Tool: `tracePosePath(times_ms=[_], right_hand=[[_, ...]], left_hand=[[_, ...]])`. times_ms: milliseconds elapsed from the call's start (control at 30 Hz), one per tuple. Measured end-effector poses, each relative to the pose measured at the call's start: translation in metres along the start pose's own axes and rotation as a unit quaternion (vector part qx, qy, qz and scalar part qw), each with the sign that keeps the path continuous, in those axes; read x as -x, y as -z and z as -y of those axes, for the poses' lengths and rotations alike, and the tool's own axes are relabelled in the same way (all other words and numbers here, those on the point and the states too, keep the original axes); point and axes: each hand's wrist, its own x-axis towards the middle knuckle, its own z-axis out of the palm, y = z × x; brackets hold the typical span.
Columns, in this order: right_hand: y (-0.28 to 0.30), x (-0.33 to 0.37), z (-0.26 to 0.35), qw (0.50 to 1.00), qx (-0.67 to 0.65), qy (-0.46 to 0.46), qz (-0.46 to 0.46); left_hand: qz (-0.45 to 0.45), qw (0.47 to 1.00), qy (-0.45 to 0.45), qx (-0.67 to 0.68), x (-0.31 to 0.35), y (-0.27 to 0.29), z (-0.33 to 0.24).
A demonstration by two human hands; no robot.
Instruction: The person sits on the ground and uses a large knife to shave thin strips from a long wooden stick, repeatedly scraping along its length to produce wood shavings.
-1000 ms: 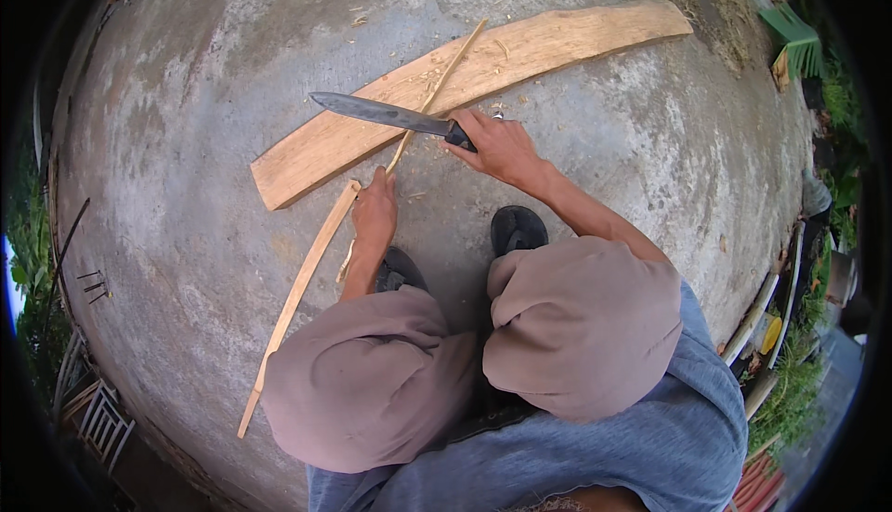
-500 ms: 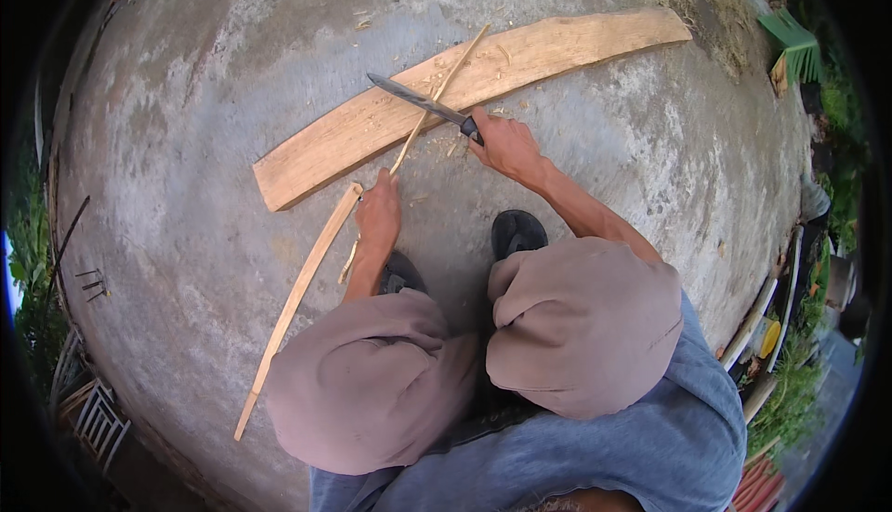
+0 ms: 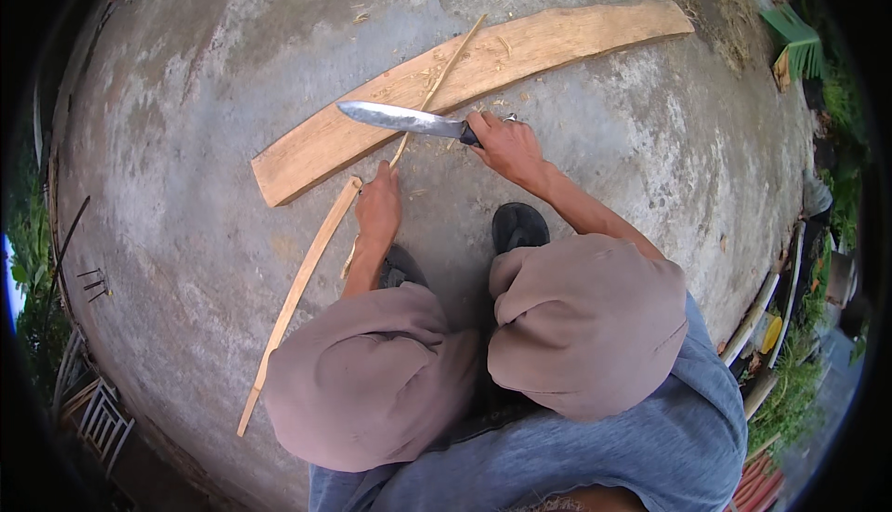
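The right hand (image 3: 506, 147) is closed round the black handle of a broad knife (image 3: 401, 119), and that's where I see the change: half a second ago the blade slanted out toward ten o'clock with a dull face, and now it has swung down to just past nine and shows a bright, silvery flat. The left hand (image 3: 378, 207) has hardly shifted, its fingers wrapped round the lower part of a thin stick (image 3: 448, 72). That stick runs out from the fist toward one o'clock, pale yellow, slender and a little uneven along its length, its far end reaching just past the edge of a plank (image 3: 576, 38). The blade passes over the stick between the two hands; from where I stand I can't tell if they touch. Beyond, the plank lies on the concrete floor (image 3: 214, 122), long, curved and light brown, stretching from about eleven o'clock of the left hand up toward two, with curled shavings (image 3: 505, 45) scattered over it. A flat wooden strip (image 3: 302, 280) trails off toward seven o'clock, its top end right by the left hand. Nearer the body, toward five o'clock from that hand, sits a dark sandal (image 3: 519, 228).
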Motion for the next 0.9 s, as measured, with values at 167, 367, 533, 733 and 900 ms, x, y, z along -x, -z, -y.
tracePosePath(times_ms=[167, 367, 533, 733, 900], right_hand=[[0.006, 0.000, 0.001, 0.999, -0.035, -0.022, -0.017], [0.004, -0.005, -0.004, 1.000, -0.017, -0.002, -0.016], [-0.015, -0.009, -0.018, 0.981, -0.190, -0.034, -0.014], [-0.006, -0.008, -0.025, 0.844, -0.514, -0.140, 0.061], [0.031, -0.016, -0.001, 0.852, -0.488, -0.183, -0.042]], left_hand=[[0.011, 1.000, 0.003, 0.010, -0.012, 0.014, -0.004], [0.006, 1.000, -0.003, 0.011, -0.009, 0.004, 0.001], [0.036, 0.999, 0.023, 0.021, -0.010, 0.013, -0.003], [0.024, 1.000, 0.003, 0.013, -0.011, 0.009, 0.002], [0.020, 1.000, 0.017, 0.015, -0.008, 0.010, 0.002]])
